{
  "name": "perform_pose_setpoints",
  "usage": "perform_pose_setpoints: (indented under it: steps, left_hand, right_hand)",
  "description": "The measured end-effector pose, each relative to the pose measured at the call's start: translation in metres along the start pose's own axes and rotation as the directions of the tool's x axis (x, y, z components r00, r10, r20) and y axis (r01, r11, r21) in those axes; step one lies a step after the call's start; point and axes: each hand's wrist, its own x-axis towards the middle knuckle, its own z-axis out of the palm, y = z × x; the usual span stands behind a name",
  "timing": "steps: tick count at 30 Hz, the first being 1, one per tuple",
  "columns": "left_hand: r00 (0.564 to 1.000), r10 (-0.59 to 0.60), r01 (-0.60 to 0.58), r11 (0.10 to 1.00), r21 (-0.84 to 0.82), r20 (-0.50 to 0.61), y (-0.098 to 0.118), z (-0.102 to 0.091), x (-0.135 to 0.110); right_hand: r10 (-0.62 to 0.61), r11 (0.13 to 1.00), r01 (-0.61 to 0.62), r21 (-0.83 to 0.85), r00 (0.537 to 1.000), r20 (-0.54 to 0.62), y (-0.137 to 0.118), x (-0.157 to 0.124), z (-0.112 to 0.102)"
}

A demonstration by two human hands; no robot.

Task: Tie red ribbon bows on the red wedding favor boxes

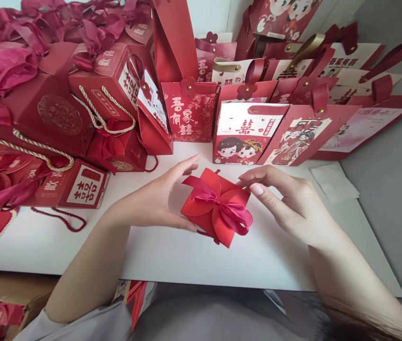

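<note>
In the head camera's view, a small red box (206, 211) topped by a satin bow (234, 215) sat between two bare hands, over the middle of a white tabletop (257, 265), toward its near edge. The left hand (163, 196) curved wide, fingers spread, thumb along the box's lower left side. The right hand (291, 203) bent loosely at the right corner; whether its fingertips pinched the card could not be told. Beribboned boxes (67, 116) crowded the tabletop's left side, gift bags (192, 113) its far edge. The box appeared light and stiff but easily creased, its bow slippery and crushable; opposite side walls, below the folded petals, seemed the safest hold.
</note>
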Motion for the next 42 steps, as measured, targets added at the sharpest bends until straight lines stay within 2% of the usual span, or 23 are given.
perform_pose_setpoints:
  steps: [3, 5, 7, 9, 10, 12, 14, 16, 20, 22, 24, 26, 28, 29, 31, 33, 37, 41, 42]
  left_hand:
    - [0.996, -0.048, 0.046, 0.999, -0.017, -0.078, -0.004, -0.002, 0.003]
    - [0.978, -0.063, 0.057, 0.998, -0.037, -0.198, -0.007, -0.002, 0.007]
    - [0.931, -0.077, 0.072, 0.997, -0.028, -0.356, -0.009, -0.002, 0.011]
    - [0.880, -0.079, 0.075, 0.997, -0.027, -0.468, -0.008, -0.002, 0.013]
    - [0.868, -0.074, 0.063, 0.997, -0.038, -0.490, -0.007, -0.002, 0.013]
    - [0.873, -0.034, 0.000, 0.997, -0.071, -0.486, -0.005, 0.000, 0.012]
    - [0.899, 0.035, -0.080, 0.993, -0.086, -0.436, -0.003, 0.003, 0.011]
    - [0.924, 0.094, -0.133, 0.988, -0.080, -0.371, -0.001, 0.007, 0.011]
    - [0.950, 0.139, -0.159, 0.986, -0.050, -0.280, 0.003, 0.012, 0.012]
    - [0.956, 0.131, -0.145, 0.989, -0.035, -0.261, 0.005, 0.012, 0.010]
    - [0.959, 0.105, -0.109, 0.994, -0.003, -0.265, 0.006, 0.012, 0.009]
    - [0.946, 0.110, -0.102, 0.994, 0.041, -0.306, 0.007, 0.013, 0.008]
    - [0.919, 0.160, -0.134, 0.986, 0.096, -0.361, 0.008, 0.016, 0.009]
    - [0.908, 0.196, -0.159, 0.979, 0.129, -0.370, 0.009, 0.016, 0.009]
    - [0.906, 0.255, -0.197, 0.961, 0.196, -0.338, 0.012, 0.017, 0.010]
    - [0.920, 0.288, -0.224, 0.943, 0.246, -0.267, 0.016, 0.017, 0.010]
    - [0.940, 0.278, -0.233, 0.946, 0.225, -0.195, 0.020, 0.018, 0.009]
    - [0.961, 0.194, -0.193, 0.981, 0.026, -0.199, 0.018, 0.022, 0.008]
    - [0.965, 0.179, -0.181, 0.984, 0.006, -0.191, 0.017, 0.022, 0.008]
  right_hand:
    - [0.041, 0.999, -0.040, 0.037, 0.999, -0.026, 0.000, -0.002, -0.001]
    - [0.067, 0.991, -0.064, 0.119, 0.998, -0.015, 0.000, -0.004, -0.002]
    - [0.053, 0.982, -0.051, 0.181, 0.999, -0.011, -0.001, -0.007, -0.003]
    - [0.016, 0.990, -0.003, 0.143, 0.996, -0.091, -0.002, -0.007, -0.003]
    - [0.006, 0.995, 0.009, 0.098, 0.988, -0.154, -0.002, -0.006, -0.002]
    - [0.010, 0.999, -0.001, 0.034, 0.966, -0.258, -0.002, -0.004, -0.001]
    - [0.033, 0.999, -0.021, 0.045, 0.960, -0.278, 0.000, -0.001, 0.000]
    - [0.042, 0.994, -0.019, 0.104, 0.975, -0.219, 0.001, 0.001, 0.002]
    - [0.060, 0.959, -0.046, 0.279, 0.997, -0.044, 0.003, 0.001, 0.005]
    - [0.070, 0.942, -0.058, 0.330, 0.997, -0.024, 0.003, 0.000, 0.007]
    - [0.087, 0.960, -0.064, 0.271, 0.993, -0.077, 0.003, 0.000, 0.007]
    - [0.129, 0.985, -0.111, 0.132, 0.982, -0.138, 0.004, 0.000, 0.001]
    - [0.187, 0.982, -0.185, 0.040, 0.980, -0.074, 0.006, 0.001, -0.009]
    - [0.206, 0.978, -0.207, 0.032, 0.978, 0.032, 0.006, 0.002, -0.015]
    - [0.189, 0.976, -0.212, 0.055, 0.944, 0.271, 0.006, 0.002, -0.025]
    - [0.149, 0.979, -0.195, 0.063, 0.887, 0.436, 0.005, 0.003, -0.032]
    - [0.104, 0.982, -0.179, 0.069, 0.800, 0.591, -0.001, 0.001, -0.033]
    - [0.055, 0.982, -0.175, 0.067, 0.611, 0.789, -0.008, -0.003, -0.029]
    - [0.037, 0.986, -0.155, 0.067, 0.588, 0.808, -0.009, -0.003, -0.028]
